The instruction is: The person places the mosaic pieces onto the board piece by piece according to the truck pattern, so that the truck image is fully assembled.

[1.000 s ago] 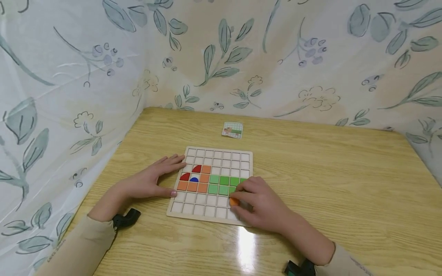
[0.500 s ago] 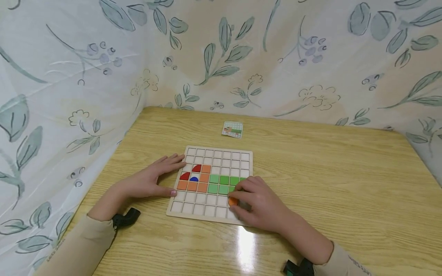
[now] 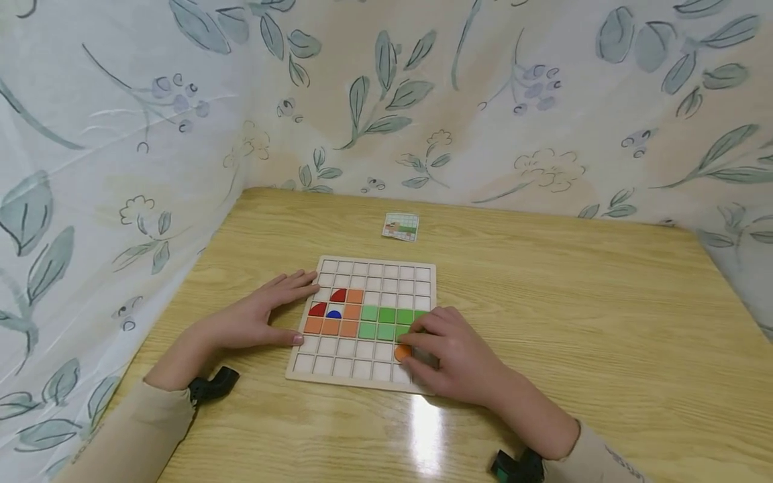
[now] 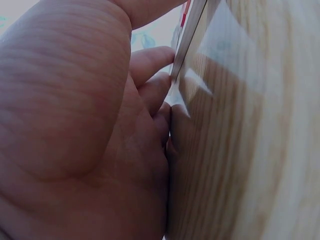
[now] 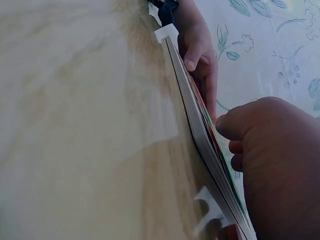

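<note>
A wooden grid board (image 3: 356,385) lies flat on the table. My right hand (image 3: 455,362) pinches a rounded orange tile (image 3: 401,353) between thumb and fingers, over the board's lower right squares. Part of the tile is hidden by the fingers. At the board's left side my left hand (image 3: 253,318) rests with fingers stretched out, fingertips and thumb touching the edge. Two red quarter-circle tiles (image 3: 339,295), a blue half-circle tile (image 3: 334,314), several orange square tiles (image 3: 331,327) and light and dark green tiles (image 3: 388,314) sit in the grid. The right hand covers some green ones.
Behind the board lies a small pattern card (image 3: 400,227) with a coloured grid picture. The wooden table (image 3: 574,302) runs back to a leaf-printed cloth (image 3: 525,121), which also hangs along the left side. Each wrist carries a black device, such as the left one (image 3: 214,384).
The head view has shifted slightly. Slightly more of the orange tile shows between the right thumb and fingers. The left hand stays at the board's edge.
</note>
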A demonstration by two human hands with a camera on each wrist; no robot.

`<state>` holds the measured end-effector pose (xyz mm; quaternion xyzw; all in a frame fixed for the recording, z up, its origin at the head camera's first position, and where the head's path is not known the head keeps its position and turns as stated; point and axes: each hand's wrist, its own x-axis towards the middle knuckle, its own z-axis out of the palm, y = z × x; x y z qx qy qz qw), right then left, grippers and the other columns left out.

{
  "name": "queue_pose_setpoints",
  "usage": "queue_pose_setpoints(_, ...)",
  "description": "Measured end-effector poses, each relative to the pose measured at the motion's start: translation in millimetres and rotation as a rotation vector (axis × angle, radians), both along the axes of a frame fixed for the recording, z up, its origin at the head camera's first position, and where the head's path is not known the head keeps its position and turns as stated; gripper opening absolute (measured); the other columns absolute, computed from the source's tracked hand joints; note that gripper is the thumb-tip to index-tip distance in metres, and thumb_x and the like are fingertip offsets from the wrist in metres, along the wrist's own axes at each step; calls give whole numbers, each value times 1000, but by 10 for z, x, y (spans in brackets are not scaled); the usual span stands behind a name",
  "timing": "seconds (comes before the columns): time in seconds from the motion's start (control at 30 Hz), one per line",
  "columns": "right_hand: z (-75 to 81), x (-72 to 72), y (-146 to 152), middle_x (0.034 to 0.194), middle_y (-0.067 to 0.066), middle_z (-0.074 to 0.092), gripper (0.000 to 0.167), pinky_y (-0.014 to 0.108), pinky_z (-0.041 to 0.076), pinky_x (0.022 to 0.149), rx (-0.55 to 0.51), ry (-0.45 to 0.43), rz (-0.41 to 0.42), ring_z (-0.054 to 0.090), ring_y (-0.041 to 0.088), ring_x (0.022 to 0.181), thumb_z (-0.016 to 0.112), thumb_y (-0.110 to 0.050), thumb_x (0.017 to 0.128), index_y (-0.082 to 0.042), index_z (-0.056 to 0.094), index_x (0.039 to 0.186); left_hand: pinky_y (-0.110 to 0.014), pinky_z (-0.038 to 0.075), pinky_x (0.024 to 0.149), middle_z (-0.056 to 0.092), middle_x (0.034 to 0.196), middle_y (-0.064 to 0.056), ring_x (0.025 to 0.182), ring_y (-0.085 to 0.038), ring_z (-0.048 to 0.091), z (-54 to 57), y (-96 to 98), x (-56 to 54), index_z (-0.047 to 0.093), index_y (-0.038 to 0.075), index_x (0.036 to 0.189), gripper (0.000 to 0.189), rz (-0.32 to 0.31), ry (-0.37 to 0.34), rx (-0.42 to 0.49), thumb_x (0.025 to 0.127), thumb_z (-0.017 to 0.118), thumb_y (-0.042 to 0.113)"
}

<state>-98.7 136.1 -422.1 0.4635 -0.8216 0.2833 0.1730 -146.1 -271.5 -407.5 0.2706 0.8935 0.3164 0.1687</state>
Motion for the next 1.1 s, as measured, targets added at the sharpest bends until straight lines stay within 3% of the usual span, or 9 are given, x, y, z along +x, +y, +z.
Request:
queue_pose_setpoints(0.33, 11, 64, 168, 112, -1, 71, 31, 40, 49, 92, 13, -17, -33, 61, 17, 102, 83, -31, 97, -8, 84, 119, -74, 7, 128, 19, 182, 3, 166, -46, 2, 34, -4, 19, 41, 26, 171, 93, 1, -10, 3, 94, 85, 52)
queue_pose_setpoints(0.6, 21, 122, 437, 113, -3, 71, 37, 40, 45, 95, 1, -38, -67, 60, 16, 102, 87, -29, 93, -9, 83, 124, -74, 7, 128, 19, 182, 2, 166, -46, 3, 48, 11, 7, 41, 25, 171, 93, -5, 2, 3, 94, 85, 51)
queue_pose_setpoints(0.87, -20, 208, 685, 115, -6, 71, 33, 40, 43, 95, 0, -45, -81, 60, 14, 102, 86, -30, 95, -12, 84, 123, -73, 7, 128, 19, 182, 3, 167, -45, 3, 46, 13, 7, 39, 27, 172, 94, -7, 3, 0, 94, 84, 53)
queue_pose_setpoints(1.1, -27, 300, 828, 114, -10, 70, 33, 35, 41, 95, 18, -108, -90, 60, 11, 103, 88, -32, 94, -12, 85, 121, -72, 7, 128, 19, 182, 3, 167, -44, 4, 26, 6, 2, 40, 25, 172, 93, -13, 12, 5, 94, 85, 51)
